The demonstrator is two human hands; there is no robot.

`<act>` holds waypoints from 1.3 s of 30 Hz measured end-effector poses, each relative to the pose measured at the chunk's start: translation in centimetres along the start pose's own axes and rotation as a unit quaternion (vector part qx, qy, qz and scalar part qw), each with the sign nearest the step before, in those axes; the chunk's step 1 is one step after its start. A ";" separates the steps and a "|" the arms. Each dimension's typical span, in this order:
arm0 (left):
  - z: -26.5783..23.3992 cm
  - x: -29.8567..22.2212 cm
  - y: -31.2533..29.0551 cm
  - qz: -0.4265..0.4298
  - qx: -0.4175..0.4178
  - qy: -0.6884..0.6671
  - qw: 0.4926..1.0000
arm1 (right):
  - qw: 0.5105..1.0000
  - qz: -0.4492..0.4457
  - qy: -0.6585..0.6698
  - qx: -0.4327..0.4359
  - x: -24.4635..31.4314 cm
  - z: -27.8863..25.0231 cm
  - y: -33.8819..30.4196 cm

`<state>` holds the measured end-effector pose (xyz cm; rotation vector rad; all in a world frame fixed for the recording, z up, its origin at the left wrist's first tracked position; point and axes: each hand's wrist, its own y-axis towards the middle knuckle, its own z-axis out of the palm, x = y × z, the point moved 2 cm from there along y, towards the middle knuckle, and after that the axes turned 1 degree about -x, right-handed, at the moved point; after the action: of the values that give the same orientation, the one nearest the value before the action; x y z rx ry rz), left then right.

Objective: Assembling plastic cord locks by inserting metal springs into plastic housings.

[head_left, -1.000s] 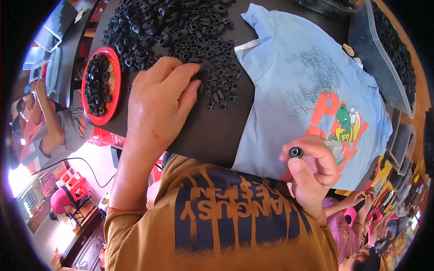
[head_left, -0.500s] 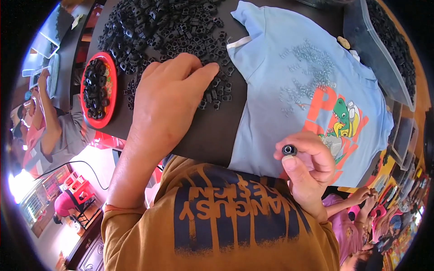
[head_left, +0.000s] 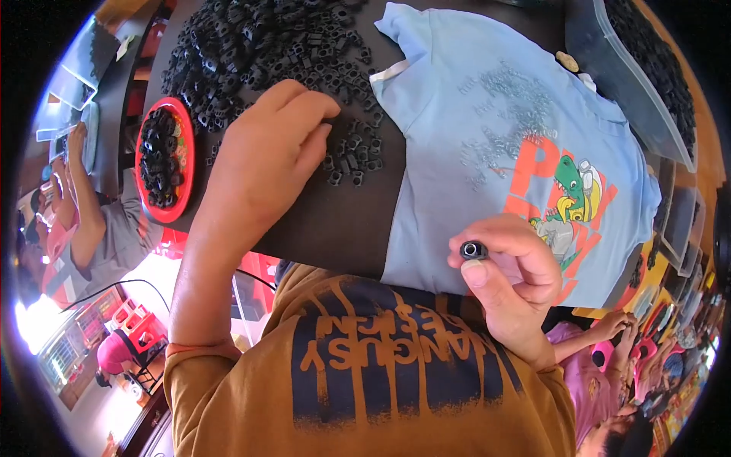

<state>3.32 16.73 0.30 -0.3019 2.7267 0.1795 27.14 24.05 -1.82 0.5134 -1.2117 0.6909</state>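
My right hand [head_left: 510, 274] is closed, with thumb and fingers gripping a small black plastic cord-lock part [head_left: 473, 250] whose round hollow end faces up. It hangs over the lower part of a light blue T-shirt [head_left: 426, 206] spread on the dark table. Many small metal springs [head_left: 506, 107] lie scattered on the shirt. Over the near edge of a big heap of black cord-lock pieces [head_left: 259, 46], my left hand [head_left: 266, 152] has its fingers curled and thumb close to the index finger. What its fingertips hold, if anything, is hidden.
A red-rimmed oval plate [head_left: 188, 183] of black pieces stands left of the heap. At the right, a clear plastic bin [head_left: 647, 99] holds more black parts. Other people sit at both sides; one person's hands [head_left: 620, 327] show at the lower right.
My left hand has shifted left, its thumb and index tips leaving the heap's right-hand part. My right hand keeps the black part and sits slightly further left and higher in view.
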 end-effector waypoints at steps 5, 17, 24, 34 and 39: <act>-0.9 -2.7 -0.8 -0.206 0.015 -0.419 0.884 | 0.999 0.006 -0.036 0.003 0.2 0.4 0.6; 0.0 -6.4 -1.6 -0.247 0.127 -0.638 0.718 | 0.998 -0.051 -0.002 0.024 -0.3 1.2 1.3; -0.9 -6.5 -1.7 -0.203 0.150 -0.558 0.791 | 0.992 -0.094 -0.067 0.040 -0.1 1.2 1.3; -0.7 -6.7 -0.9 0.110 0.058 -0.269 0.955 | 0.971 -0.148 -0.187 0.017 0.2 1.2 2.0; 0.3 -6.6 -1.2 0.081 0.065 -0.335 0.937 | 0.975 -0.101 -0.200 0.003 0.4 0.9 1.0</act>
<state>9.64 16.80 2.48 0.0286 2.0673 0.1171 25.91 24.19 -1.23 0.7956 -1.5064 0.4287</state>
